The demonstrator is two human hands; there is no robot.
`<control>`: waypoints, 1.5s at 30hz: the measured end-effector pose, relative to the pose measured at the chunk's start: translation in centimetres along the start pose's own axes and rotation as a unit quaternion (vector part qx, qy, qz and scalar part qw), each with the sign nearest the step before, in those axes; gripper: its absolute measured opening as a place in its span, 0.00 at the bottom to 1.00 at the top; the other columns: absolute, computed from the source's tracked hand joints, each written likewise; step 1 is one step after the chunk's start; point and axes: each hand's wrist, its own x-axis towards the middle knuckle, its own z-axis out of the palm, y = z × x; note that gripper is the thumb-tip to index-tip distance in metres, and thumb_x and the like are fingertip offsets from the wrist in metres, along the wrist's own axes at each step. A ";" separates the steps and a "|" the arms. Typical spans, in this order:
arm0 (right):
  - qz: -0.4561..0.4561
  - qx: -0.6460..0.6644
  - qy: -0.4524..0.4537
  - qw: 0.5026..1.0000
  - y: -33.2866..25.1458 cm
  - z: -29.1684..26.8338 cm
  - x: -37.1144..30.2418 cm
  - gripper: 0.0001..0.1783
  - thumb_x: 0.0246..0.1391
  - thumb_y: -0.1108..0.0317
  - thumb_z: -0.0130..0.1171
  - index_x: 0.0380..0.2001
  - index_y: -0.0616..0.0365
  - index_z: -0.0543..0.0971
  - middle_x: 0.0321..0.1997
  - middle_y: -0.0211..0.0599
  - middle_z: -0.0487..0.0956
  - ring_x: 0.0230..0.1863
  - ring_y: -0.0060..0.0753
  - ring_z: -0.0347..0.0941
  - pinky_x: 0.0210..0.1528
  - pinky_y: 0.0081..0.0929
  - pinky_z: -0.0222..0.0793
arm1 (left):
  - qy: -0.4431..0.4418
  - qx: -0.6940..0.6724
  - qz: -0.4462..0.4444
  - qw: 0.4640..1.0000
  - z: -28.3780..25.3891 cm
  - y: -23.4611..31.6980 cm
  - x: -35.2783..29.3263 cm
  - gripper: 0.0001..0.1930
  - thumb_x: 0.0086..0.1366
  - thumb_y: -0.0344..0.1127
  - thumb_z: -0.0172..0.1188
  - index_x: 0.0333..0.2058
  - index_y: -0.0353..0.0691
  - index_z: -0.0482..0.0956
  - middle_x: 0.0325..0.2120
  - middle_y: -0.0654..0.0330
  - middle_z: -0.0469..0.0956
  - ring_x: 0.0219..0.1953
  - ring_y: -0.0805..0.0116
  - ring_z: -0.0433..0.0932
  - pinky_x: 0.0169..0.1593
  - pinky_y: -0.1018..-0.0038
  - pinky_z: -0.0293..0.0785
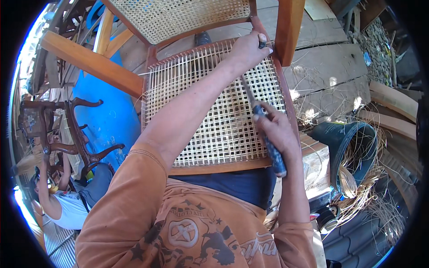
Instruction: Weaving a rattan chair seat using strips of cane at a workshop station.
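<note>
A wooden chair seat with open woven cane (214, 129) lies before me, its strands crossing in a square grid inside a reddish-brown frame. My left hand (247, 52) reaches across it to the far right corner, fingers closed around a small dark piece (262, 44), perhaps a handle, mostly hidden by the fingers. Over the right side of the weave, my right hand (279, 129) grips a tool with a long speckled dark-blue handle (273, 154). Its narrow metal shaft (247, 89) points away from me, toward the left hand; the tip's exact shape is unclear.
Beyond the seat rises the chair's cane backrest (178, 18), with wooden arms (94, 64) at both sides. A dark bucket (342, 143) of cane strands lies tipped at right, near a cup (328, 219). At left are a carved dark frame (73, 129), a blue sheet (105, 111) and another person (67, 207).
</note>
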 end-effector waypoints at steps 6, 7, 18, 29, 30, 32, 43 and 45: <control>-0.056 0.014 0.026 0.998 1.4 0.5 0.6 0.27 0.53 0.70 0.53 0.57 0.60 0.64 0.19 0.25 0.69 0.16 0.15 0.64 0.18 0.15 0.61 | 0.025 0.009 0.026 0.999 -1.1 -0.9 0.6 0.17 0.53 0.43 0.61 0.31 0.33 0.73 0.23 0.55 0.76 0.28 0.64 0.77 0.37 0.70 0.71; -0.074 0.017 0.007 0.997 1.6 0.6 0.8 0.27 0.53 0.70 0.53 0.57 0.61 0.64 0.19 0.25 0.69 0.16 0.15 0.64 0.18 0.16 0.62 | 0.042 -0.012 0.040 0.998 -1.2 -1.1 0.8 0.17 0.53 0.43 0.61 0.32 0.33 0.73 0.23 0.55 0.76 0.27 0.64 0.77 0.36 0.71 0.71; -0.058 0.023 0.040 0.997 1.0 0.5 1.1 0.27 0.52 0.69 0.52 0.57 0.60 0.65 0.18 0.25 0.68 0.15 0.14 0.63 0.18 0.15 0.62 | 0.026 0.041 0.033 0.998 -0.7 -1.5 0.4 0.19 0.52 0.46 0.61 0.32 0.34 0.72 0.23 0.52 0.74 0.29 0.62 0.76 0.36 0.69 0.70; -0.073 -0.010 0.025 0.997 1.3 1.5 1.0 0.26 0.52 0.68 0.53 0.56 0.59 0.66 0.18 0.25 0.68 0.16 0.14 0.63 0.19 0.16 0.62 | 0.035 0.051 0.020 0.998 -0.1 -1.9 0.3 0.19 0.52 0.46 0.62 0.31 0.34 0.71 0.21 0.54 0.74 0.28 0.64 0.77 0.36 0.70 0.70; -0.050 0.012 -0.023 0.998 0.7 1.1 0.9 0.26 0.52 0.68 0.53 0.56 0.60 0.66 0.18 0.25 0.68 0.16 0.14 0.63 0.19 0.15 0.62 | 0.050 0.062 0.045 0.996 -0.1 -2.0 0.4 0.19 0.52 0.46 0.62 0.31 0.34 0.71 0.21 0.54 0.74 0.28 0.64 0.77 0.36 0.70 0.71; -0.022 0.046 -0.008 0.999 0.3 0.4 1.3 0.26 0.53 0.69 0.52 0.56 0.61 0.65 0.18 0.25 0.69 0.15 0.15 0.64 0.18 0.15 0.63 | 0.041 0.060 0.037 0.997 -0.1 -2.1 0.6 0.20 0.52 0.45 0.62 0.32 0.33 0.72 0.22 0.54 0.75 0.28 0.64 0.77 0.36 0.70 0.71; -0.050 -0.037 0.003 0.998 0.9 1.2 0.1 0.28 0.52 0.69 0.53 0.57 0.61 0.64 0.19 0.25 0.69 0.17 0.15 0.64 0.19 0.16 0.63 | 0.028 0.062 0.005 0.998 -2.8 0.0 -0.2 0.23 0.51 0.47 0.63 0.36 0.32 0.74 0.23 0.53 0.76 0.27 0.63 0.77 0.35 0.72 0.71; -0.040 -0.021 -0.001 0.999 0.7 1.8 -0.9 0.28 0.52 0.69 0.53 0.57 0.60 0.64 0.19 0.25 0.69 0.17 0.15 0.64 0.19 0.16 0.62 | 0.016 0.063 -0.008 0.998 -3.9 -0.1 -0.8 0.20 0.52 0.47 0.63 0.31 0.33 0.73 0.21 0.55 0.76 0.26 0.64 0.76 0.35 0.72 0.71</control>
